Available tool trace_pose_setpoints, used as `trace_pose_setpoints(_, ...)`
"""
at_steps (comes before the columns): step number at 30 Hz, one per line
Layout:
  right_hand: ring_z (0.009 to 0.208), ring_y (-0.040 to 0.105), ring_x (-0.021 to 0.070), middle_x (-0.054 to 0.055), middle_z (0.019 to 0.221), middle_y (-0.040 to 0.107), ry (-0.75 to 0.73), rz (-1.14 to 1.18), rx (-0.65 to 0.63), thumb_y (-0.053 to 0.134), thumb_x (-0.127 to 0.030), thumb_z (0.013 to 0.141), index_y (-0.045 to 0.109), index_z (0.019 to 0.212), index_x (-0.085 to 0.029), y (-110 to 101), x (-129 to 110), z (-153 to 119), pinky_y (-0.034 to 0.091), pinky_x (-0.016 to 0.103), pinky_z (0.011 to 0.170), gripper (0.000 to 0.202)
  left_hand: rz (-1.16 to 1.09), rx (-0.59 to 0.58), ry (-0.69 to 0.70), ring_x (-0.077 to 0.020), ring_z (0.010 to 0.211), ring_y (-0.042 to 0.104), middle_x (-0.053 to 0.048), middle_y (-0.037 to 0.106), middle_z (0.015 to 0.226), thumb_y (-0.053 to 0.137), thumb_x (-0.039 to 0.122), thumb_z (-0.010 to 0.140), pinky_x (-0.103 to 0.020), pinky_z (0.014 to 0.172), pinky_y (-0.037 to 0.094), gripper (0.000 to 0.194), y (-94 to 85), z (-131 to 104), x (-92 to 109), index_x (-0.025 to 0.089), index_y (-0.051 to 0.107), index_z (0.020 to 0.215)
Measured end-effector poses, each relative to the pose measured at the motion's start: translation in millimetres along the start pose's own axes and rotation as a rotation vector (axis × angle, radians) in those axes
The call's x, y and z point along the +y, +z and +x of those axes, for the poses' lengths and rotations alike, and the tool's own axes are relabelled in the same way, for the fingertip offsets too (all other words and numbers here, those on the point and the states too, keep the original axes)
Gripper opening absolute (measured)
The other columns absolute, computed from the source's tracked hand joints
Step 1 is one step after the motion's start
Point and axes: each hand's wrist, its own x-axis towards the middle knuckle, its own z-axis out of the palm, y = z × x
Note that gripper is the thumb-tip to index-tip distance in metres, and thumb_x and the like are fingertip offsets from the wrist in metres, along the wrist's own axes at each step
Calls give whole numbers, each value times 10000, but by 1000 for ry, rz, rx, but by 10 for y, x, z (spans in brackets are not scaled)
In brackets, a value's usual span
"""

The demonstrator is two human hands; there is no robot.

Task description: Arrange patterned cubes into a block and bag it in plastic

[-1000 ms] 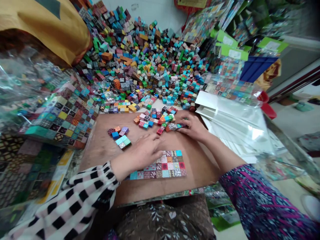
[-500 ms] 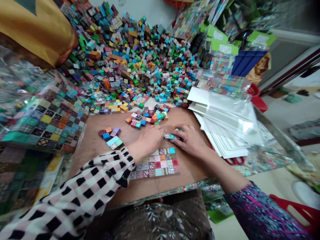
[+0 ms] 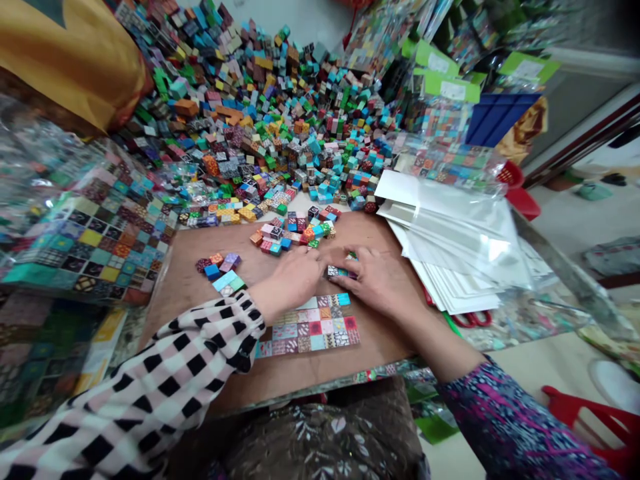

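Note:
My right hand [image 3: 370, 277] is closed round a short row of patterned cubes [image 3: 341, 271] on the brown board [image 3: 190, 333]. Just left of it, my left hand [image 3: 297, 277] rests low over the board with its fingers bent together; what its fingertips hold, if anything, is hidden. Below both hands lies a flat block of patterned cubes [image 3: 320, 328], partly covered by my left wrist. Loose cubes [image 3: 295, 230] sit above my left hand, and a smaller cluster [image 3: 220, 270] lies to its left.
A large heap of coloured cubes [image 3: 280, 113] rises behind the board. White sheets in clear film [image 3: 450, 233] overlap its right side, with red scissor handles [image 3: 473, 319] beneath. At left stands a wrapped block of cubes [image 3: 95, 240]. A blue bin [image 3: 500, 119] is at upper right.
My left hand has shifted slightly left, and the gap between my hands is a little wider. My right hand keeps its grip on the cubes. The view has moved slightly.

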Motion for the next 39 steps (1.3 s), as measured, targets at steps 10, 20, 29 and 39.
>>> trace_pose_setpoints(10,1191,531,347,99,1336,557,-20,97,-63,681,-434,848,634,1266,-317,-28,74,-27,454,553,985,436,36,-16,-50,-290,962,559,-122,644,997,499,238,931,-404,806,445,285,-106,9,100,156,654,1155)
trace_pose_setpoints(20,1398,375,311,103,1522,391,-64,258,-182,701,-254,801,459,1431,-300,-209,523,-67,342,545,1121,677,118,8,-57,-309,1047,530,-110,621,1040,543,344,925,-410,833,435,259,-158,6,144,178,703,1042)
trace_pose_setpoints(29,1020,613,241,74,1072,654,-95,240,-139,658,-171,823,634,1202,-242,-172,410,38,496,415,914,387,94,12,-1,-313,1047,532,-109,641,1048,566,382,917,-410,824,421,295,-96,113,215,190,692,1101)
trace_pose_setpoints(39,1048,565,318,166,1176,623,3,1,-16,602,-238,836,599,1257,-137,-235,403,-178,466,477,880,433,99,-57,-28,-298,1005,574,-109,653,1031,574,313,903,-404,823,455,265,-167,-8,56,153,684,1083)
